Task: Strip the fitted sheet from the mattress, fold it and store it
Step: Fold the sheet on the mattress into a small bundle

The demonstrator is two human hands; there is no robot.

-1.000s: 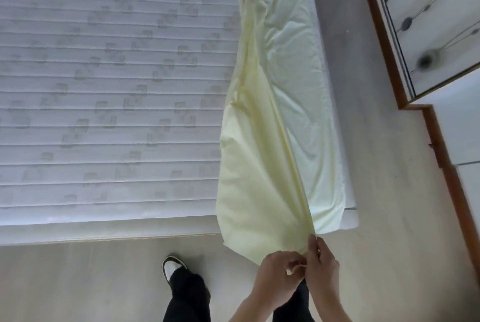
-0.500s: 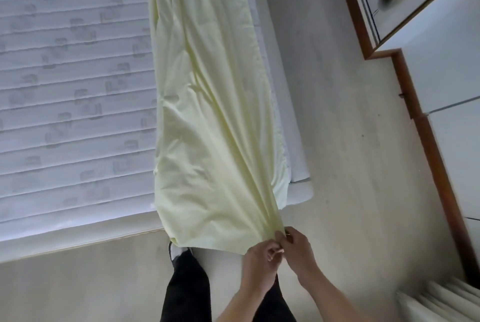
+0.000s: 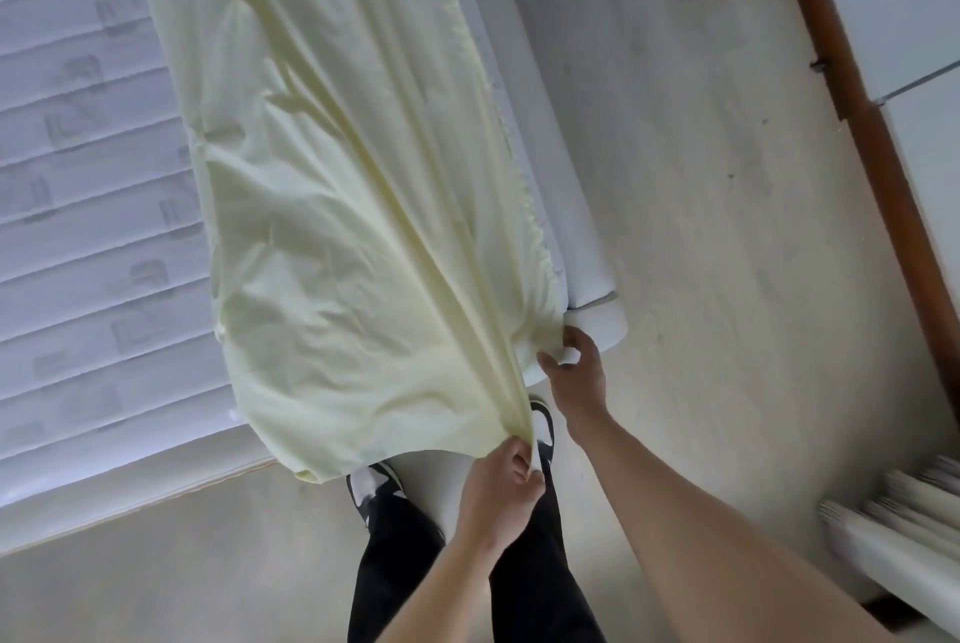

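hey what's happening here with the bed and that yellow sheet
A person stands at the corner of the bare mattress, handling a pale yellow fitted sheet that lies in a long strip along its edge. The left hand pinches a gathered end of the sheet, while the right hand grips the sheet at the mattress corner.
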